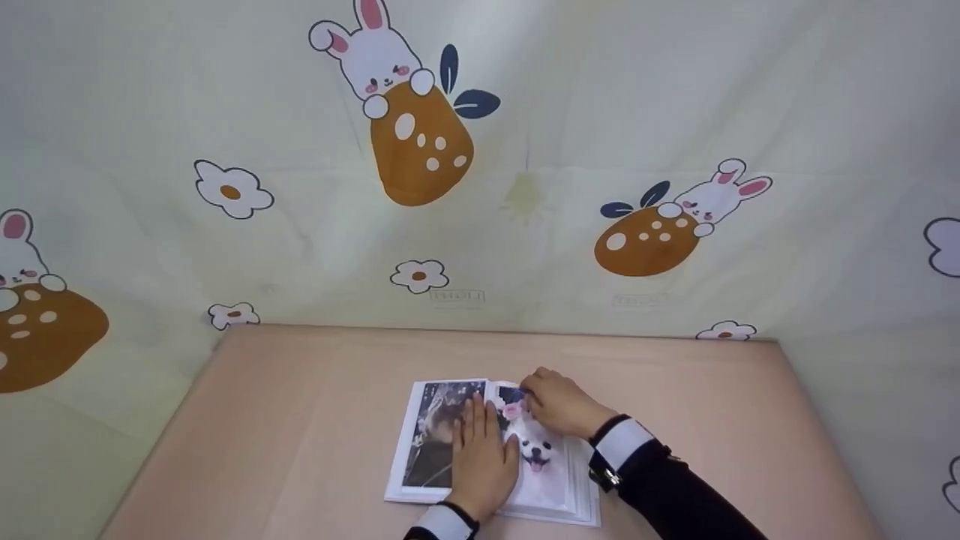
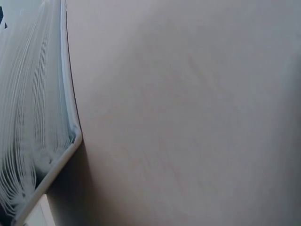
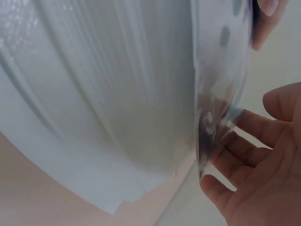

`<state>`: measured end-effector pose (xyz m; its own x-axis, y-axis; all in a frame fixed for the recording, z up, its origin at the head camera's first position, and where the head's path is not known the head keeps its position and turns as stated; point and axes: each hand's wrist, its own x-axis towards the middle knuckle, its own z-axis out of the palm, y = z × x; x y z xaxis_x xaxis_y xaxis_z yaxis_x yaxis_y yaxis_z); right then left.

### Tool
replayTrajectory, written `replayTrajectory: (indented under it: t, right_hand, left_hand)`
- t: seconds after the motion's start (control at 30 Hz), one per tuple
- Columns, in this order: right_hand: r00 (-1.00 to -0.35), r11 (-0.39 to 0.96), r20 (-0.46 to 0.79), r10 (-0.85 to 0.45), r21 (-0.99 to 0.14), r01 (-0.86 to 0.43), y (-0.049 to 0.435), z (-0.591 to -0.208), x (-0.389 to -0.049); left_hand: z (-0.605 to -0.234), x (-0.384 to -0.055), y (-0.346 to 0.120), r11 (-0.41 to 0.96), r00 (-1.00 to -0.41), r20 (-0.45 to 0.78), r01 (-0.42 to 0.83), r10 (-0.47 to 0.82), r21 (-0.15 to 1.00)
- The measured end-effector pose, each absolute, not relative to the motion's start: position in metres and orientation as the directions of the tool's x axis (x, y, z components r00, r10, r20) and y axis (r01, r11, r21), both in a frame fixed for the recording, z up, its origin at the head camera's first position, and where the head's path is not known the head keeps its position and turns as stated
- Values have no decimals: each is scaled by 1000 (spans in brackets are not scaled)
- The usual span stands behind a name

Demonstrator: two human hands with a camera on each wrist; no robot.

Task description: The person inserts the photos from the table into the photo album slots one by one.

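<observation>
A photo album (image 1: 401,491) lies spread on the table, a portrait photo (image 1: 427,469) on its left page and a white dog photo (image 1: 541,480) on its right page. My left hand (image 1: 484,457) rests flat across the middle of the album, fingers straight over the inner edge of the left photo. At the top of the right page, my right hand (image 1: 566,405) touches the dog photo. From the right wrist view, the fingers (image 3: 258,129) of that hand lie against the glossy page edge (image 3: 207,141), the thumb held apart. In the left wrist view, only the album's stacked sleeves (image 2: 28,94) and cover show.
The table (image 1: 285,420) has a plain pinkish cover. Behind it and at both sides hangs a pale curtain (image 1: 540,255) printed with rabbits and flowers. Under the dog photo, several more album sleeves (image 3: 117,94) are stacked at the right.
</observation>
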<state>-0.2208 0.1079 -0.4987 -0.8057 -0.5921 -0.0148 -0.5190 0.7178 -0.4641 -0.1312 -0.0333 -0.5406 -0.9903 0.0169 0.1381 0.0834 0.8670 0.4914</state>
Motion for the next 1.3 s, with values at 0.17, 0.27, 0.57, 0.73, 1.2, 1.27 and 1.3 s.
replayTrajectory:
  t: [0.17, 0.27, 0.57, 0.73, 1.2, 1.27, 1.3]
  right_hand:
    - [-810, 717, 4, -586, -463, -521, 107, -501, -214]
    - [-815, 728, 23, -579, -436, -529, 107, -502, -204]
    - [-733, 709, -49, -679, -302, -637, 112, -507, -142]
    - [-704, 699, -72, -706, -229, -677, 115, -517, -112]
    - [-747, 757, -127, -652, -69, -650, 130, -532, -107]
    - [-745, 755, -134, -654, -65, -652, 131, -534, -109]
    - [-741, 753, -139, -657, -65, -655, 132, -534, -110]
  left_hand:
    - [-539, -132, -34, 847, -989, 145, 92, 18, 524]
    - [-536, -133, -39, 785, -992, 124, 85, 11, 614]
    - [-526, -134, -81, 614, -991, 36, -49, -125, 787]
    - [-527, -134, -107, 590, -978, -38, -154, -204, 793]
    - [-519, -127, -129, 518, -972, -97, -198, -214, 832]
    - [-518, -127, -126, 492, -970, -114, -209, -216, 845]
    - [-518, -127, -125, 471, -968, -125, -217, -219, 855]
